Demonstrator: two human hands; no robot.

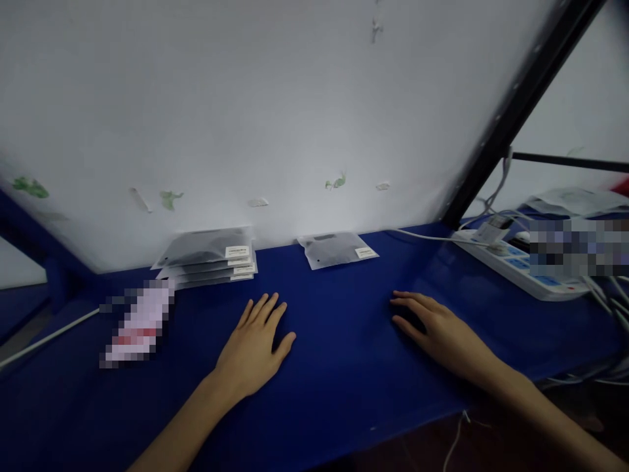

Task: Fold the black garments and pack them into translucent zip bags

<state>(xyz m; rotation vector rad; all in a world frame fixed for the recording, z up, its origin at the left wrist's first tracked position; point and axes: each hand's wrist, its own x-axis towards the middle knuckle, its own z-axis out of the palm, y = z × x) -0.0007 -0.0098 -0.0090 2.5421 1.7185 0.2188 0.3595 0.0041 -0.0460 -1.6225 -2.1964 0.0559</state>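
My left hand lies palm down on the blue tabletop, fingers spread and holding nothing. Farther back, a stack of frosted plastic packets with white labels rests against the wall, just beyond that hand's fingertips. To the right, my right hand rests on its side with the thumb apart from the fingers, and nothing shows in it. Between the hands, farther back, a single frosted packet with a white label lies flat by the wall. Neither hand touches a packet.
A white power strip with plugs and cables sits at the right. Left of the stack lies a pixelated pinkish item, with a white cable leading to it. A white wall and a black metal post bound the back.
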